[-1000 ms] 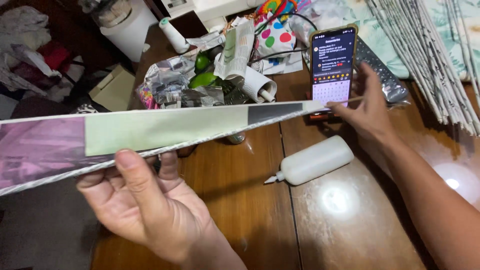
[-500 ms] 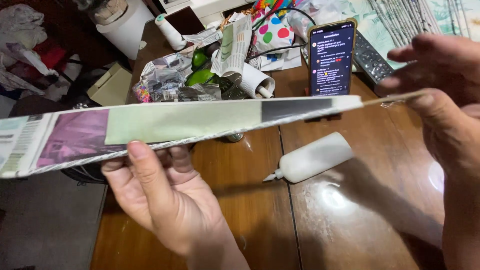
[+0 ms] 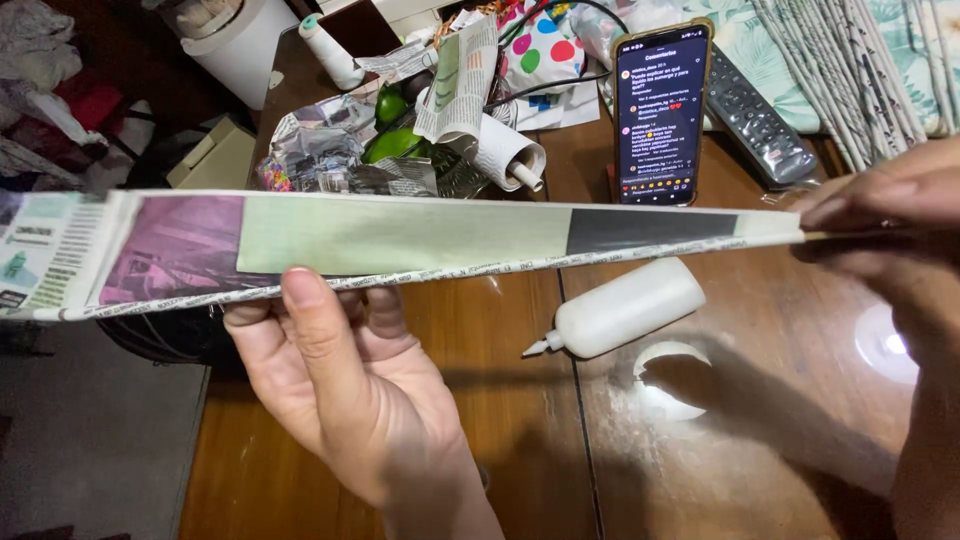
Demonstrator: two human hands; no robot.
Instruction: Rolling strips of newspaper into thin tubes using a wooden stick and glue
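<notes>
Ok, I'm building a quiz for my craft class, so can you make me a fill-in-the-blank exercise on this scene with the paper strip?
1. The left hand holds the long paper strip from ____.
2. The right hand pinches the strip's ____ end.
3. The white glue bottle lies on its ____ on the wooden table.
4. The phone stands upright with its screen ____.

Missing words: below; narrow; side; lit
</notes>
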